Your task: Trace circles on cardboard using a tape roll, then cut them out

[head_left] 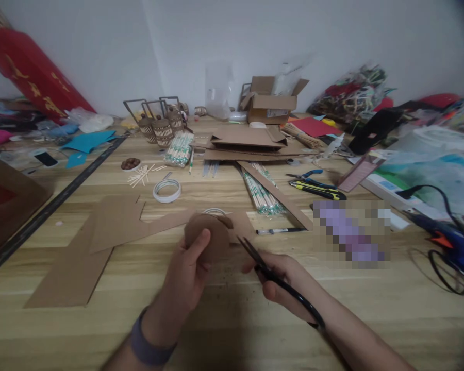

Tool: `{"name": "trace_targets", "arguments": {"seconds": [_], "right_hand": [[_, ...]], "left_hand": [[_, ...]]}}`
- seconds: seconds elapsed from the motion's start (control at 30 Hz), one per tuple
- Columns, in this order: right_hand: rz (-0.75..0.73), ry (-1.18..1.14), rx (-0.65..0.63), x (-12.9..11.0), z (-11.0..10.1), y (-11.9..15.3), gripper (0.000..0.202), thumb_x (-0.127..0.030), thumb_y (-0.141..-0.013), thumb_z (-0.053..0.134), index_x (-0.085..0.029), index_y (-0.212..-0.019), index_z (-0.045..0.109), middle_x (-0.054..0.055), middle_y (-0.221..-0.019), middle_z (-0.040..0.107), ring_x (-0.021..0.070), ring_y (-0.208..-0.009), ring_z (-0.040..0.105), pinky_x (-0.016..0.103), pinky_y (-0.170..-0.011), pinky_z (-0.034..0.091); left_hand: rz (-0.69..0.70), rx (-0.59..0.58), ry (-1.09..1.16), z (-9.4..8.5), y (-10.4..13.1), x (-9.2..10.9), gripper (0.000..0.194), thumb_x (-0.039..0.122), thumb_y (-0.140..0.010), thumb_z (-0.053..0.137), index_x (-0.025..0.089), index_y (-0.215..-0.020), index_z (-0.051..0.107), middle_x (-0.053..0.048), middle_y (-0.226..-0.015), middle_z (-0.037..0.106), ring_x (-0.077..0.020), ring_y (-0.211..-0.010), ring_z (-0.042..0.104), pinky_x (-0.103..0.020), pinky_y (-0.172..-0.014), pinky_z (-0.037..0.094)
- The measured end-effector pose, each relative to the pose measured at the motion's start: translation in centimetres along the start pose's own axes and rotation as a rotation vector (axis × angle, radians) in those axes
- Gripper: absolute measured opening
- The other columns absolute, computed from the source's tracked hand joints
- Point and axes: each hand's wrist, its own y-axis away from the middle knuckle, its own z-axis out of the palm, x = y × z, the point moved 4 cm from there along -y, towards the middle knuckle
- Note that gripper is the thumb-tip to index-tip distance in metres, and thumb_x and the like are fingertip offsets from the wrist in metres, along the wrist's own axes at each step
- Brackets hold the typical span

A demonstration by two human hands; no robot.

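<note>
A round piece of brown cardboard [215,242] is pinched in my left hand [187,273], with the thumb lying across its face. A narrow curled strip shows at the upper right of the disc. Black-handled scissors [251,251] are in my right hand [288,281], their blades slightly apart and pointing toward the disc without touching it. Behind the disc lie flat cardboard offcuts [114,221] and a roll of tape that the disc partly covers. A black pen [280,231] rests beyond the scissors.
White tape [167,190], a dish of brown beads [130,164] and small sticks [141,176] lie farther left. Beyond are bundled sticks [180,149], folded cardboard [249,138] and an open box [272,103]. A yellow-black utility knife [319,191], pliers [309,174] and a blue glue gun [448,239] are right.
</note>
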Motion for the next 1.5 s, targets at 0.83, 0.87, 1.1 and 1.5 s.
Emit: {"name": "trace_targets", "arguments": {"seconds": [0.83,0.87,1.1,1.5], "right_hand": [[-0.008,0.009,0.325,-1.2,-2.0,0.1,0.038,-0.058,-0.089,0.061,-0.02,-0.086,0.057,-0.005,-0.061,0.045,0.0124,-0.051,0.042,0.024,-0.047,0.033],[0.004,-0.018,0.221,-1.4,-1.8,0.1,0.041,-0.061,-0.09,0.06,-0.02,-0.084,0.056,-0.005,-0.06,0.043,0.0118,-0.051,0.04,0.024,-0.047,0.032],[0.117,0.041,-0.04,-1.3,-0.8,0.1,0.039,-0.055,-0.088,0.063,-0.02,-0.075,0.052,-0.005,-0.063,0.039,0.0111,-0.056,0.036,0.023,-0.05,0.028],[0.106,0.02,-0.036,0.2,-0.2,-0.4,0.039,-0.056,-0.083,0.061,-0.019,-0.077,0.052,-0.002,-0.069,0.042,0.0131,-0.062,0.038,0.025,-0.054,0.029]], "left_hand": [[-0.044,-0.172,-0.012,1.5,0.6,-0.8,0.047,0.04,-0.054,0.095,0.016,-0.091,0.077,-0.008,-0.091,0.082,-0.0274,-0.092,0.075,-0.033,-0.082,0.056],[-0.018,-0.15,-0.015,1.4,0.5,-0.6,0.047,0.04,-0.055,0.095,0.016,-0.091,0.078,-0.008,-0.091,0.082,-0.028,-0.093,0.074,-0.034,-0.084,0.056],[0.101,-0.11,-0.055,1.1,0.4,0.1,0.042,0.04,-0.058,0.093,0.017,-0.09,0.079,-0.006,-0.09,0.083,-0.0261,-0.091,0.074,-0.031,-0.082,0.055],[0.0,-0.161,-0.172,1.4,1.1,-1.8,0.035,0.031,-0.057,0.089,0.017,-0.087,0.077,-0.003,-0.08,0.081,-0.0207,-0.073,0.071,-0.03,-0.07,0.056]]}}
